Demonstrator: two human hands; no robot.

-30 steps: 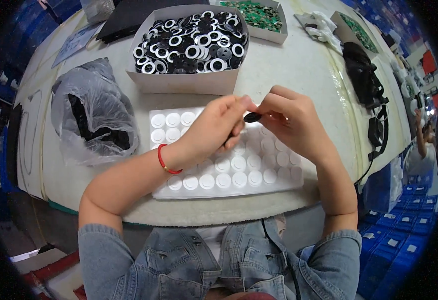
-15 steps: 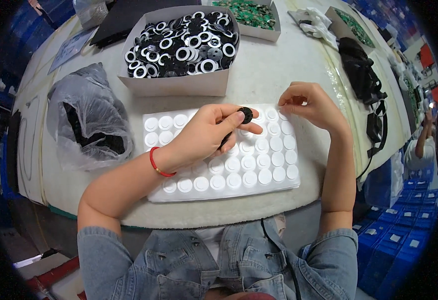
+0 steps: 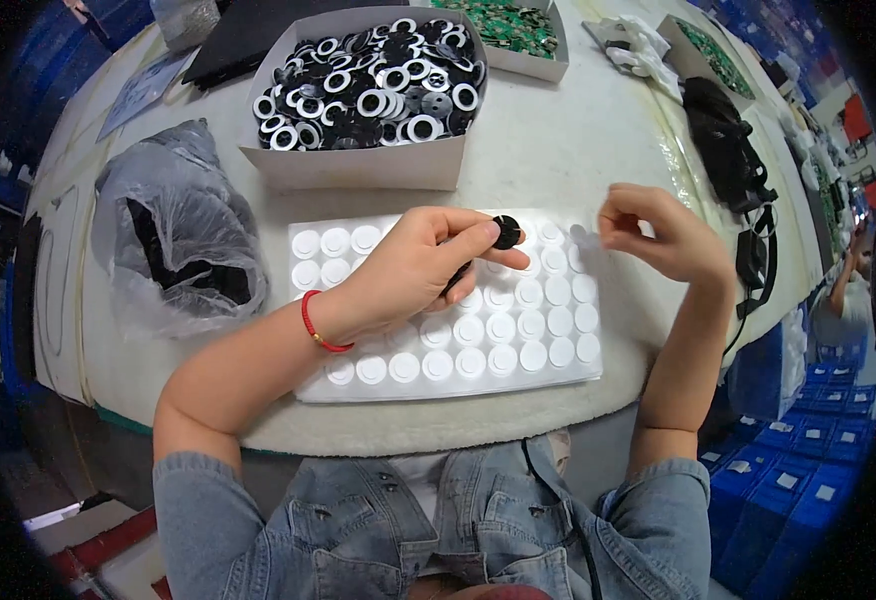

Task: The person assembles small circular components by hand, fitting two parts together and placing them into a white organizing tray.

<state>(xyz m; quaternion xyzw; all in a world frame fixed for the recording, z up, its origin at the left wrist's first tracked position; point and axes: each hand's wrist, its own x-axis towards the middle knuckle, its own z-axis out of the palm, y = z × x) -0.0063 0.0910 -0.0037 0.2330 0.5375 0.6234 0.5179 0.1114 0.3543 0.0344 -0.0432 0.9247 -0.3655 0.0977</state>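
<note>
Between the thumb and fingers of my left hand [image 3: 423, 258] is a small round black plastic disc [image 3: 506, 232]. More black shows under its curled fingers, partly hidden. That hand hovers over a white sheet [image 3: 448, 388] bearing rows of round white stickers [image 3: 471, 362]. My right hand [image 3: 663, 232] is raised just beyond the sheet's right edge. Its fingers are curled in with the thumb near them, and whatever they may hold is too small to make out.
Behind the sheet stands a white box [image 3: 358, 172] heaped with black discs, many with white rings. A plastic bag [image 3: 178, 240] with black contents lies at left. Trays of green circuit boards [image 3: 508, 28] sit at the back; a black pouch [image 3: 723, 145] lies at right.
My right hand has lifted off the sheet's top right corner and moved to the right. My left hand holds the black disc in almost the same place.
</note>
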